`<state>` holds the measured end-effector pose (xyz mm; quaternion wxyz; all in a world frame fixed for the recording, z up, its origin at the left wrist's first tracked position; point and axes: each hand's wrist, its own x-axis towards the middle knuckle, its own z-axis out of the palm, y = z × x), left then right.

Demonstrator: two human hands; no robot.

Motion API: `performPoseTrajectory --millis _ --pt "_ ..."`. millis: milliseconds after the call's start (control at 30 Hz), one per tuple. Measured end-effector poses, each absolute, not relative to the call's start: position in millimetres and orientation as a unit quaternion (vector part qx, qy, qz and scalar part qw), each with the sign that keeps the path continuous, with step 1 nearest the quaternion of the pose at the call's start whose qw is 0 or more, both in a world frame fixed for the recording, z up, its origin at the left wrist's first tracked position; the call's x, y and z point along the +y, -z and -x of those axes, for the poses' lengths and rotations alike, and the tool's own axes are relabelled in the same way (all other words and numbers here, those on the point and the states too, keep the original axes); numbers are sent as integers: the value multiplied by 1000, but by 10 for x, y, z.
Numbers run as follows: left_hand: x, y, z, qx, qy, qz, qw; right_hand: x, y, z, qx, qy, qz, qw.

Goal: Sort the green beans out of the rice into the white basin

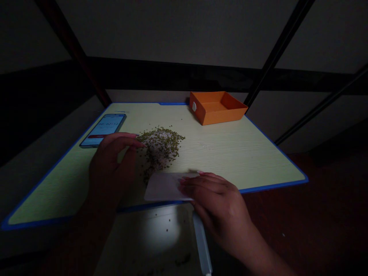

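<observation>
A loose pile of green beans and white grains is spread on the pale tabletop. My left hand is at the pile's left side, fingers bent forward and apart, with the tips at its edge; nothing shows between them. At the near table edge, my right hand grips a thin white sheet, fingers on top and thumb below. The sheet's far side lies just in front of the pile's near end. Below the edge, a pale container holds several dark grains; its light grey rim passes under my right hand.
A phone showing a running timer lies left of the pile. An orange open box stands at the back right. The pale table has a raised blue edge. Dark panels rise behind it. The light is dim.
</observation>
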<state>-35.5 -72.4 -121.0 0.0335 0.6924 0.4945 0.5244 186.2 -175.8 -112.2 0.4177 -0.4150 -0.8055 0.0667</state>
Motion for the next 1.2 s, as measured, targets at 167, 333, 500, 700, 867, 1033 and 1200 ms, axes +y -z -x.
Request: performPoseTrajectory --millis 167,333,500,700,867,1033,1200 --pt "-768 1176 329 497 -522 -692 37 -1720 1147 -1884 -792 -11 418 444" --pt "-771 1162 328 497 -522 -693 36 -1710 1119 -1991 -759 64 460 456" --pt "-743 1155 343 496 -518 -696 34 -1534 1018 -2189 -633 87 592 491" --pt "-736 1167 357 489 -526 -695 34 -1111 977 -2255 -628 18 596 501" --pt "-729 1184 372 479 -527 -701 40 -883 1110 -2158 -638 -79 584 496" --pt "-743 1166 357 477 -525 -703 42 -822 1164 -2242 -603 -48 634 482" --pt "-740 1164 349 479 -524 -703 39 -858 1196 -2410 -580 -40 663 472"
